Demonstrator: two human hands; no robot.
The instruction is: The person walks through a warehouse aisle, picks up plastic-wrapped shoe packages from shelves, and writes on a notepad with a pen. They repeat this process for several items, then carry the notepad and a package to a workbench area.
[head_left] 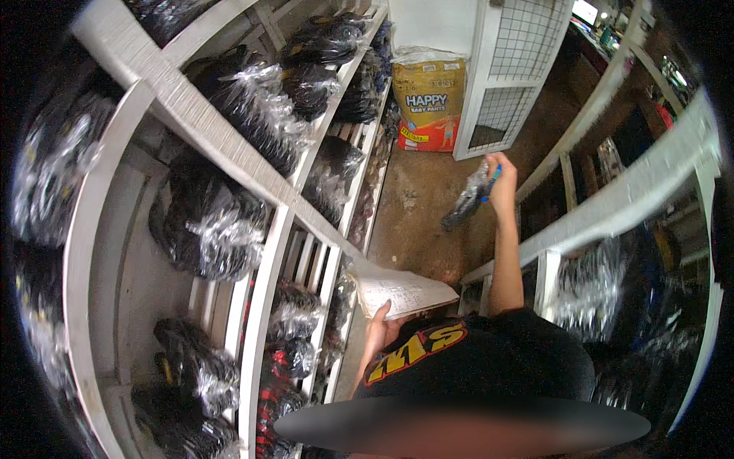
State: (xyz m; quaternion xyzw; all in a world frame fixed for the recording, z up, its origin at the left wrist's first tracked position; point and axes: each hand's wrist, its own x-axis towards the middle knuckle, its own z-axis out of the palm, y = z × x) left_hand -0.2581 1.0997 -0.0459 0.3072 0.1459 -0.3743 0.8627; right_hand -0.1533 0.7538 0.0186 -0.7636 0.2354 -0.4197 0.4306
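Note:
Low in front of my body, my left hand (381, 329) grips the near edge of an open notebook (405, 294) with handwritten pages, its thumb on the paper. My right arm reaches forward, and my right hand (501, 183) is closed high over the aisle. From its fingers a long dark item in clear plastic wrap (465, 203) hangs tilted down to the left; its exact kind cannot be made out. The same hand also holds a blue pen (485, 196), partly hidden by the fingers.
White wooden shelves (264, 321) with bundles of dark plastic-wrapped goods (218, 222) line the left. Similar wrapped goods (589, 283) sit behind a rail (612, 206) on the right. Ahead, a yellow and red sack (427, 84) stands beside a white wire-mesh door (514, 61) on the brown floor (409, 199).

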